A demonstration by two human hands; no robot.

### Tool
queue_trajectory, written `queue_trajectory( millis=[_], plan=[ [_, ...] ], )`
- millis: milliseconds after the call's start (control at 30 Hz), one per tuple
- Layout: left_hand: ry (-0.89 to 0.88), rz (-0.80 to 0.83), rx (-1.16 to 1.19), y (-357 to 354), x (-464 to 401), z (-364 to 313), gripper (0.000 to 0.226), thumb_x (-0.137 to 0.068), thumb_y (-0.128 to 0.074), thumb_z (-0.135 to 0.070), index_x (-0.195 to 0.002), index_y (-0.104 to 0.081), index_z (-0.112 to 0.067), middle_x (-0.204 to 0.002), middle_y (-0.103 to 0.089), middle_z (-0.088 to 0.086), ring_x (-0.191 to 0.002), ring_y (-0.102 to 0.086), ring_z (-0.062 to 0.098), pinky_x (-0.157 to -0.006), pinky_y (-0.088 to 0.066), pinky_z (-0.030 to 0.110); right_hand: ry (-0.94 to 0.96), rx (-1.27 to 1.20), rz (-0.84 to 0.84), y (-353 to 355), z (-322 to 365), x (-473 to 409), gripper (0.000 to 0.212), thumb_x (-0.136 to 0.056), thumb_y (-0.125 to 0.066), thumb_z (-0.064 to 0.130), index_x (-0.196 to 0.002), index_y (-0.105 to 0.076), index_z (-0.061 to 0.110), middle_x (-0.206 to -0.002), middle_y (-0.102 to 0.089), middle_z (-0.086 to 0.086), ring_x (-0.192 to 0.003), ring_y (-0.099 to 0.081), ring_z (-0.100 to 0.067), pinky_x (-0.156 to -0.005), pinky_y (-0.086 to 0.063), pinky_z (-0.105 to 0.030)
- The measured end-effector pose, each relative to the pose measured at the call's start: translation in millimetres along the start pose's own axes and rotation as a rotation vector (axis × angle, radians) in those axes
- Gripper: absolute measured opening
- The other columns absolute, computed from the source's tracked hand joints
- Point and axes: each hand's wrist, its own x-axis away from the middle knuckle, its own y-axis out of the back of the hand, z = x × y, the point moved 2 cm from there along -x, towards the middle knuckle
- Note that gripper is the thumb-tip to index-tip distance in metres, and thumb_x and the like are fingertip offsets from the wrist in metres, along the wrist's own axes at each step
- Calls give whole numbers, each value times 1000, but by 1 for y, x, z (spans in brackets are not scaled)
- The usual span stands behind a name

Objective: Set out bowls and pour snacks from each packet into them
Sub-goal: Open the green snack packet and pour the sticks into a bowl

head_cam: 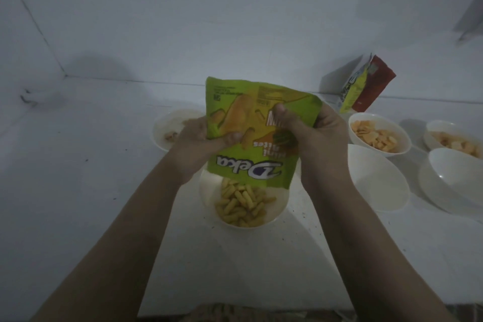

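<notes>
I hold a green Deka snack packet upside down over a white bowl, its mouth pointing down. My left hand grips its left edge and my right hand pinches its right side, thumbs on the front. Small yellow stick snacks lie heaped in the bowl right under the packet's mouth. Further white bowls stand around: one at the back left with a few pieces, one at the right with orange crackers, and an empty one just right of my right wrist.
At the far right stand two more bowls, the rear one with pale snacks. Other packets, green-yellow and red, lean against the back wall. The white table's front edge lies near my elbows. Walls close the left and back.
</notes>
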Motion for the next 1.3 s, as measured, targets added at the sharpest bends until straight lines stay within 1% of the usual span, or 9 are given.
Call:
queue_trajectory(
  millis=[333, 467, 600, 767, 833, 933, 1067, 1200, 1300],
  plan=[
    [163, 175, -145, 6, 7, 10, 45, -66, -81, -32, -108, -68, -25, -107, -74, -2, -101, -70, 19, -94, -54, 46, -11, -4, 7, 1, 3, -5, 6, -86, -69, 5, -91, -71, 8, -79, -76, -1, -73, -72, -18, -63, -57, -30],
    [28, 28, 30, 3, -2, -8, 30, -79, -74, -29, -107, -68, -21, -107, -74, 1, -102, -69, 23, -88, -54, 43, 2, 134, 37, 2, 1, -3, 4, -86, -72, 9, -85, -71, 13, -75, -75, 0, -68, -71, -17, -61, -57, -31],
    [-55, -73, -5, -5, -9, -18, 23, -78, -70, -33, -100, -70, -27, -100, -75, -2, -95, -71, 18, -83, -56, 40, -52, 158, 26, 2, -5, 0, 6, -85, -72, 10, -88, -67, 11, -76, -74, 0, -69, -71, -17, -60, -58, -30],
    [-87, -118, 50, -4, -11, -19, 10, -87, -68, -17, -94, -68, -24, -88, -75, -7, -85, -71, 11, -71, -55, 27, -246, 280, 148, 1, -23, 9, 17, -79, -78, 11, -94, -74, 18, -90, -78, 0, -84, -75, -17, -80, -59, -37],
    [-98, -121, 81, -3, -10, -19, 10, -88, -67, -15, -94, -69, -22, -91, -75, -5, -88, -71, 14, -74, -56, 31, -292, 320, 141, 3, -29, 12, 19, -77, -80, 13, -95, -75, 18, -92, -78, -1, -86, -74, -19, -83, -58, -40],
    [-86, -187, 214, 4, -12, -15, 11, -88, -67, -20, -99, -71, -21, -104, -74, 7, -100, -69, 28, -89, -54, 51, -347, 451, 127, 8, -38, 22, 22, -75, -82, 13, -96, -75, 18, -88, -78, -1, -84, -74, -21, -82, -60, -42],
    [-39, -229, 285, 15, -15, -14, 27, -84, -71, -31, -108, -67, -19, -110, -73, 7, -104, -68, 28, -91, -52, 57, -231, 473, -31, 8, -38, 41, 22, -75, -83, 16, -92, -72, 25, -83, -77, 3, -82, -73, -21, -66, -61, -32],
    [-61, -164, 126, 1, -9, -11, 46, -87, -70, -27, -126, -45, -28, -120, -62, -5, -103, -63, 13, -74, -52, 21, -53, 440, -256, 10, -28, 63, 21, -82, -79, 20, -97, -66, 27, -88, -74, 4, -81, -72, -15, -59, -58, -30],
    [-124, -50, -29, -31, 0, -8, 45, -89, -68, -25, -124, -44, -40, -122, -55, -12, -107, -57, 11, -79, -52, 23, 67, 505, -405, 18, -16, 84, 21, -86, -75, 22, -103, -63, 22, -88, -71, 10, -80, -68, -3, -59, -55, -18]
  ],
)
